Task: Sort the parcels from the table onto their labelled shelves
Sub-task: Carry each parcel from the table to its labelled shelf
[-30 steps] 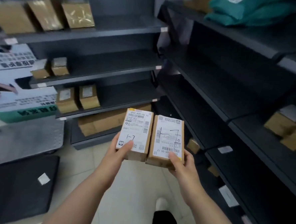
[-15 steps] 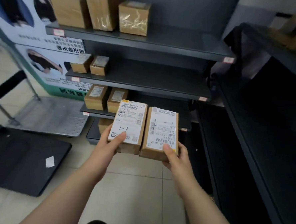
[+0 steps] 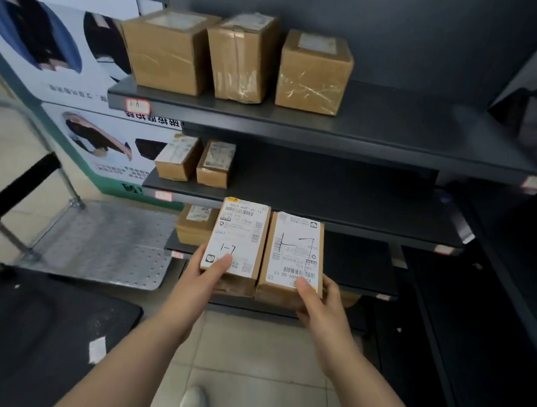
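Note:
My left hand holds a small brown parcel with a white label marked "1-7", thumb on top of the label. My right hand grips a second small parcel, also hand-marked "1-7", thumb on its near end. The two parcels are held side by side, touching, in front of the dark shelf unit. Each shelf edge carries a small label tag. One parcel sits on the third shelf just behind the ones I hold.
Three larger boxes stand on the top shelf, two small ones on the second. A metal platform trolley and a black mat lie on the floor at left. Another dark shelf unit runs along the right.
The view has turned left and moved closer to the shelf unit, which now faces me. Both hands still hold the two parcels side by side, now nearer the third shelf.

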Action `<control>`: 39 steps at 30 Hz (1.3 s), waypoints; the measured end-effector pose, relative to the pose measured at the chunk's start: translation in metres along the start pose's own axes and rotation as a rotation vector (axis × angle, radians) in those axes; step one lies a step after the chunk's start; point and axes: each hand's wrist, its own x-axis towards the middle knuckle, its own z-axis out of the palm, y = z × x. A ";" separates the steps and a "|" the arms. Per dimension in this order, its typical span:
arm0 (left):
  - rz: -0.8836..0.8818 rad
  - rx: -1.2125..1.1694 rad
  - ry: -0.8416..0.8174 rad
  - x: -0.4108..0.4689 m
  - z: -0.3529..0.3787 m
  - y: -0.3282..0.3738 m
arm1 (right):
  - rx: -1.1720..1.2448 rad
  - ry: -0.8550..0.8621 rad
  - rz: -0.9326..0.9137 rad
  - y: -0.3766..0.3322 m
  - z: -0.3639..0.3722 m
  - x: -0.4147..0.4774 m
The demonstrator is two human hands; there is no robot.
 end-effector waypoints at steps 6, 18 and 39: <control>-0.004 0.130 -0.096 0.084 -0.022 0.035 | 0.002 0.076 0.035 -0.020 0.051 0.053; -0.075 0.155 -0.076 0.173 0.006 0.045 | -0.092 0.053 0.100 -0.051 0.052 0.155; 0.668 1.157 0.064 0.200 0.011 0.026 | -0.707 -0.030 -0.325 -0.050 0.022 0.218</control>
